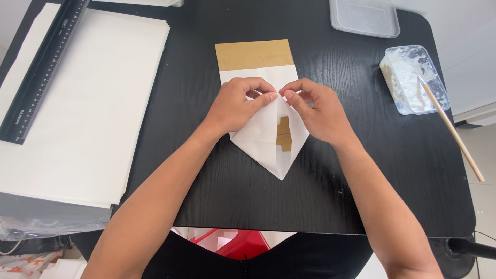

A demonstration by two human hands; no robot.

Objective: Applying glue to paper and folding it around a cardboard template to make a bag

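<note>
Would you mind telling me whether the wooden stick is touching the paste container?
Touching: the head view shows the wooden stick resting its tip inside the paste container, leaning across its rim.

1. Table (pixel 361 170): black wood, open grain visible, matt.
2. Folded sheet (pixel 263 137): white paper, smooth, matt; brown kraft-like band at the top.
3. Stack (pixel 88 103): white paper, smooth, matt.
4. Ruler (pixel 44 67): black, matt.
5. Tub (pixel 413 77): clear glossy plastic holding white paste.
6. Stick (pixel 452 129): pale wood, smooth.
7. Lid (pixel 364 16): translucent plastic.
</note>
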